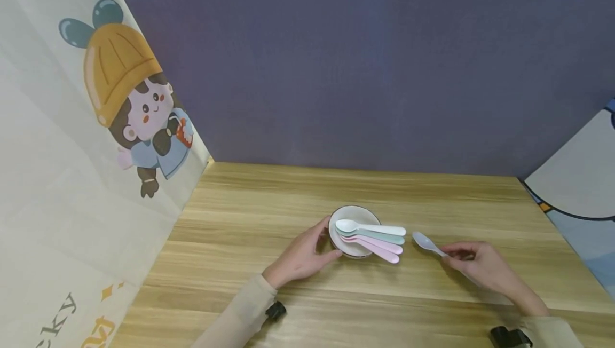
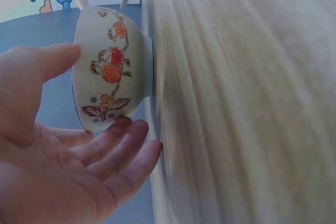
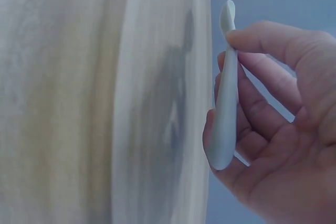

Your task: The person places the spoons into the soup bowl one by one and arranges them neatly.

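Observation:
A small white bowl (image 1: 354, 212) stands upright on the wooden table, its side painted with a branch of red and orange fruit in the left wrist view. Several plastic spoons lean in it with handles over the right rim: a white spoon (image 1: 381, 229), a green spoon (image 1: 389, 238) and pink ones. My left hand (image 1: 305, 254) holds the bowl's left side, thumb at the rim and fingers round the wall. To the right, my right hand (image 1: 482, 267) pinches a pale spoon (image 3: 227, 114) between thumb and fingers above the table. Its bowl end points toward the other spoons.
The wooden table (image 1: 230, 284) reaches back to a dark blue-grey panel (image 1: 307, 70). On the left is a pale sheet (image 1: 43, 140) with a cartoon child in an orange hat. Another printed sheet (image 1: 576, 172) borders the right side.

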`<state>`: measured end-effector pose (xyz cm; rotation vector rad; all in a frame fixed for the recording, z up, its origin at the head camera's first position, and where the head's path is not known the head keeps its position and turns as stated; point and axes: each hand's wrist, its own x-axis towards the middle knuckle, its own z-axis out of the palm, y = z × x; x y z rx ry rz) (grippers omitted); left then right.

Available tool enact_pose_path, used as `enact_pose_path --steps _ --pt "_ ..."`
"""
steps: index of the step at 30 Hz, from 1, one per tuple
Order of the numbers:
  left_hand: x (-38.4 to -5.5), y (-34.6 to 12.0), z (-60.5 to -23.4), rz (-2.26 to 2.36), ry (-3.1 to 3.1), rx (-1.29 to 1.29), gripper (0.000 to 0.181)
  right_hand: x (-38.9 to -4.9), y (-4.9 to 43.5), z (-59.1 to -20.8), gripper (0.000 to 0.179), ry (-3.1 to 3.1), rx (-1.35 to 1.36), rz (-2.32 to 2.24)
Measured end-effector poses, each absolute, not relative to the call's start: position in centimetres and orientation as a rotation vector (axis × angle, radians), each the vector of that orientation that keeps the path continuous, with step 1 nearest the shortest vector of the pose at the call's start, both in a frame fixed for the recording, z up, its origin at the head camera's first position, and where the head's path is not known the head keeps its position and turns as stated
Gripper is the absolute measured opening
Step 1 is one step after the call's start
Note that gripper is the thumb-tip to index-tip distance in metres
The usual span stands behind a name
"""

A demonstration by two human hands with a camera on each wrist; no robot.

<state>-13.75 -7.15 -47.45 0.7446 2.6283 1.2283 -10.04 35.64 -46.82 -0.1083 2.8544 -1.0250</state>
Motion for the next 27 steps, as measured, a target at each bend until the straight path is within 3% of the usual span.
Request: enact_pose_path --steps 27 --pt "-13.7 -7.4 -47.3 1.235 2.62 0.763 0.083 -11.0 34.8 -44.1 0.025 2.832 -0.185 -1.046"
